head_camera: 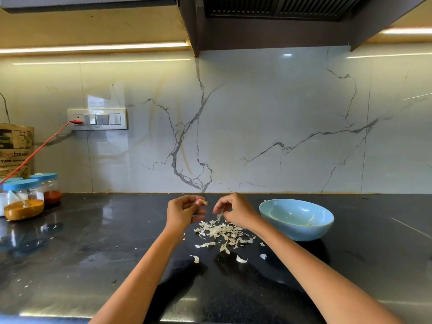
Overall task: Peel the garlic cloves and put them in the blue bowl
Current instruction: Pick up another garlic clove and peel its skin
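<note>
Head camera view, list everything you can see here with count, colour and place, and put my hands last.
garlic clove: one, whitish, in left fingertips
garlic skins: pile, off-white, counter centre
skin piece: one, off-white, in right fingers
blue bowl: one, light blue, right of the skins
spice jars: about three, blue lids, far left
paper bag: one, brown, behind jars
switch panel: one, grey, wall
cable: one, orange, plugged in
left hand: holds clove
right hand: pinches skin

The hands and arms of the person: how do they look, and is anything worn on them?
Both arms are bare as far as the bottom of the picture; no sleeves show. The left hand and the right hand are bare too, without gloves. I see no watch, bracelet or ring on the wrists and fingers, though the fingers are small in the head view.
</note>
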